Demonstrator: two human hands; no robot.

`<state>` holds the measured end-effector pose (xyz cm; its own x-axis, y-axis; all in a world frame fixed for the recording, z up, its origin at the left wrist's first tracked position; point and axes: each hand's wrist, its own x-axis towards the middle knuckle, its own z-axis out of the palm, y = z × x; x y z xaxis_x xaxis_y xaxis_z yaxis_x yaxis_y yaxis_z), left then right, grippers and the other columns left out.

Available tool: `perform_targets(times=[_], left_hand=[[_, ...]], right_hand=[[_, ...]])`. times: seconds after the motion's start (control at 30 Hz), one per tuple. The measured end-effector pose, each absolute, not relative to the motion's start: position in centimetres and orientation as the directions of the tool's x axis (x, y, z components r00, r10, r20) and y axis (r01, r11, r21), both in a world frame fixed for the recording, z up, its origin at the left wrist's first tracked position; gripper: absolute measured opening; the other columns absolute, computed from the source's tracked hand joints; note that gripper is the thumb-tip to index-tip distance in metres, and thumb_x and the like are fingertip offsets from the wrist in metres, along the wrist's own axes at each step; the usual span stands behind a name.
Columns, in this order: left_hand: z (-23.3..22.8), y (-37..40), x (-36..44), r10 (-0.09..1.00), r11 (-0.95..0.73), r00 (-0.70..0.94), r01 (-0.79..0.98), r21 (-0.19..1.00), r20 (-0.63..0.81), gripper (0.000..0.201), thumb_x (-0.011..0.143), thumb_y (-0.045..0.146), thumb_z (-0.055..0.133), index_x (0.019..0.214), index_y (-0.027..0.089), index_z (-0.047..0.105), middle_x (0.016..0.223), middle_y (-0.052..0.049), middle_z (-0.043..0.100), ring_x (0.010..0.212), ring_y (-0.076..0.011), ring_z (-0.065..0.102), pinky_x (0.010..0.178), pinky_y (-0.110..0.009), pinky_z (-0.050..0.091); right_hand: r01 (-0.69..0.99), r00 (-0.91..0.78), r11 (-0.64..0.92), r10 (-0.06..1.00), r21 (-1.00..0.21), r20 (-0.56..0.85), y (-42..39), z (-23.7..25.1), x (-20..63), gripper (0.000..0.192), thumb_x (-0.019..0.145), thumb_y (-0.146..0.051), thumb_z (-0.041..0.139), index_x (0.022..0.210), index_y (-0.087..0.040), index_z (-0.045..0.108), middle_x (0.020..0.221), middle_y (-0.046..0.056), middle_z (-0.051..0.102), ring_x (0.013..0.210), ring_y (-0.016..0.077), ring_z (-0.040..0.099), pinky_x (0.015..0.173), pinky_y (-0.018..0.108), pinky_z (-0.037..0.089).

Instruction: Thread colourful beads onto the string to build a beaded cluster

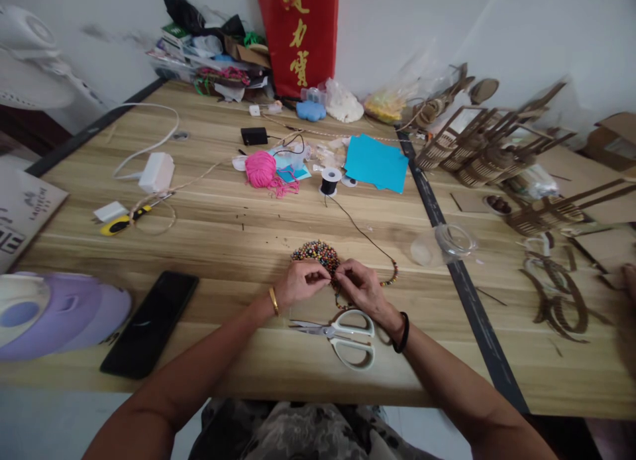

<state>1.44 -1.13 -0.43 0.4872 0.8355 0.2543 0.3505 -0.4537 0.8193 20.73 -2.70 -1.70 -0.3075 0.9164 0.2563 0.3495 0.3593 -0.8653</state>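
Observation:
My left hand (298, 282) and my right hand (362, 286) meet at the middle of the wooden table (223, 241), fingertips pinched together on a beaded string (390, 276) just in front of a pile of small multicoloured beads (315, 252). A thin black thread runs from the strung beads back to a black thread spool (329, 180). White-handled scissors (342, 333) lie on the table under my right wrist. My left wrist carries a gold bangle, my right a black band.
A black phone (150, 322) and a purple device (54, 314) lie at the left. Pink yarn (262, 170), blue paper (376, 162), a clear lid (450, 242), a white charger (156, 172) and wooden cut-out models (489, 148) sit further back. Another person's hand (629, 281) shows at the right edge.

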Motion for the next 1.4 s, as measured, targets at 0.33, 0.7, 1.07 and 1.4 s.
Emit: perform_targets(times=[0.33,0.7,1.07,1.4], left_hand=[[-0.52,-0.37,1.02,0.900,-0.099,0.434,0.131,0.986,0.033,0.017,0.073,0.023,0.067,0.081,0.009,0.070,0.082,-0.009,0.071,0.073,-0.0150,0.064,0.069,-0.025,0.050],[-0.71,-0.19,0.90,0.894,-0.003,0.447,0.091,0.996,-0.039,0.016,0.069,0.023,0.071,0.078,0.010,0.070,0.080,-0.007,0.072,0.072,-0.0140,0.065,0.072,-0.026,0.052],[-0.64,-0.30,0.96,0.893,0.023,0.445,0.090,0.996,-0.061,0.017,0.068,0.023,0.071,0.079,0.010,0.070,0.079,-0.006,0.072,0.071,-0.0135,0.065,0.073,-0.026,0.053],[-0.44,-0.31,0.96,0.896,-0.003,0.441,0.116,0.993,-0.049,0.016,0.070,0.023,0.071,0.079,0.010,0.070,0.080,-0.007,0.072,0.073,-0.0143,0.065,0.074,-0.027,0.053]], right_hand=[[0.347,-0.326,0.398,0.900,-0.849,0.289,-2.82,-1.31,20.66,0.016,0.090,-0.031,0.053,0.083,-0.018,0.059,0.073,0.003,0.060,0.065,0.0134,0.055,0.061,0.025,0.044],[0.361,-0.353,0.402,0.894,-0.841,0.276,-3.05,-1.23,20.58,0.017,0.090,-0.031,0.051,0.081,-0.017,0.057,0.071,0.003,0.058,0.063,0.0125,0.052,0.058,0.024,0.043],[0.375,-0.355,0.425,0.887,-0.824,0.296,-2.97,-1.34,20.56,0.019,0.090,-0.033,0.052,0.081,-0.017,0.058,0.071,0.003,0.060,0.063,0.0130,0.053,0.058,0.025,0.043],[0.364,-0.354,0.408,0.892,-0.837,0.281,-2.93,-1.47,20.53,0.020,0.090,-0.034,0.053,0.081,-0.017,0.059,0.070,0.003,0.060,0.062,0.0126,0.054,0.058,0.024,0.043]])
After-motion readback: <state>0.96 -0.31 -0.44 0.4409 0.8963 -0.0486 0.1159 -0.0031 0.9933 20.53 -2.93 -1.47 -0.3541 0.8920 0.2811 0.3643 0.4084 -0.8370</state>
